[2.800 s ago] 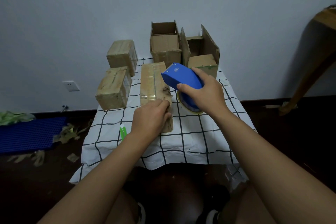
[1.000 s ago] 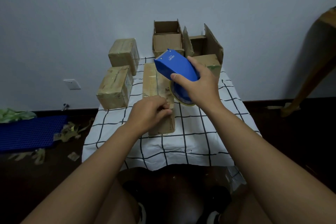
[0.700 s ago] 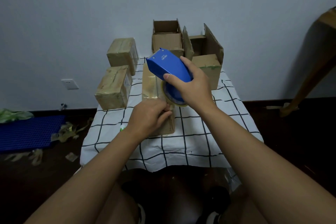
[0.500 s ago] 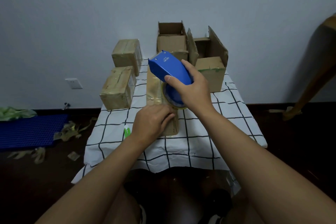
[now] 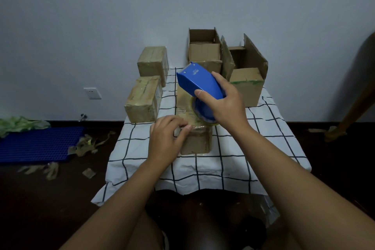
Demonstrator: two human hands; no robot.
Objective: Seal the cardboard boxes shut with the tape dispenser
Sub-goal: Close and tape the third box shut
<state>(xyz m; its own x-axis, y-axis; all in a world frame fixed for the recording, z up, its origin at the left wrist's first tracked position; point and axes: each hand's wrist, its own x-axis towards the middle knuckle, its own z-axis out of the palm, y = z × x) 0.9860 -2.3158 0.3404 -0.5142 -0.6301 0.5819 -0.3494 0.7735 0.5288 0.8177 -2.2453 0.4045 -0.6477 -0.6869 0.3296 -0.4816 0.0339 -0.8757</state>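
Observation:
A long cardboard box [image 5: 197,140] lies lengthwise in the middle of the checked tablecloth [image 5: 233,158], glossy tape along its top. My right hand [image 5: 225,105] grips the blue tape dispenser [image 5: 199,83], tilted nose-up over the box, its tape roll [image 5: 200,112] resting on the box top. My left hand [image 5: 168,138] presses on the near left corner of the same box, fingers curled over its edge. Two taped boxes [image 5: 144,99] [image 5: 153,63] sit at the left. Two open boxes [image 5: 204,50] [image 5: 247,81] stand at the back right.
The small table stands against a grey wall. A blue plastic mat [image 5: 38,144] and scraps of used tape [image 5: 87,144] lie on the dark floor to the left. A wooden leg [image 5: 357,99] leans at the far right. My knees are under the table's near edge.
The dispenser has slid left from beside the box onto its top, tilting nose-up. My left hand has stayed on the box's near end.

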